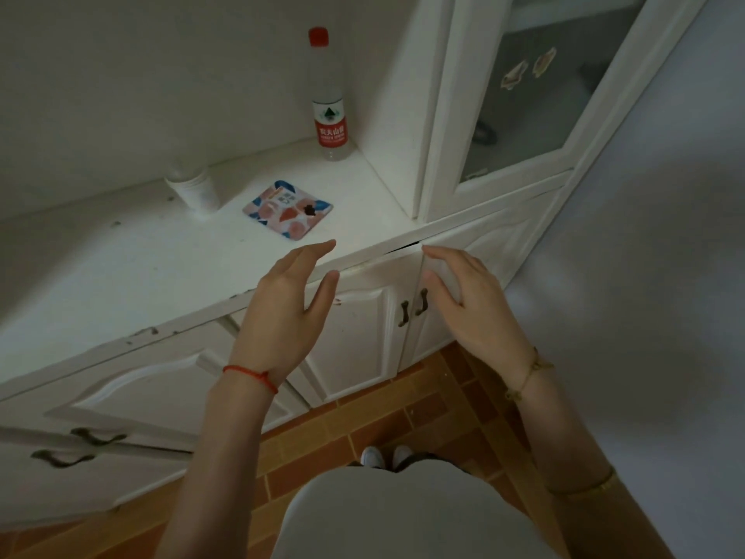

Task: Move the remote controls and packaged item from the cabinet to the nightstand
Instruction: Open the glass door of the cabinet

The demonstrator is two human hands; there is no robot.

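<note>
Packet [287, 209], flat, pink-and-blue print, lies on the white tabletop [121, 268] at frame centre, a bit above and left of middle, near the front edge. No remotes in view. Left hand [282, 304] sits just below the packet, over the tabletop's front edge, fingers [318, 248] straight and loosely spread, thumb apart, holding nothing; fingertips close to the packet but not touching it. Right hand [467, 292] is to the right at the same height, in front of the cabinet [354, 344] doors, fingers spread open and empty, thumb near the two dark door handles [412, 308]. Red string [252, 377] on the left wrist, tan cord [528, 373] on the right wrist. White cups [197, 187], a stack, stand left of the packet, near it, further back on the tabletop. Bottle [328, 98], clear with red cap and red label, stands upright in the back corner, upper centre of frame, well behind the packet. Glass door [544, 86] of a tall unit fills the upper right; small stickers on the glass. More doors with dark handles at lower left. Orange brick-pattern floor [363, 417] at bottom centre, white shoe tips [385, 455] and pale clothing below. Lighting dim, edges blurred.
</note>
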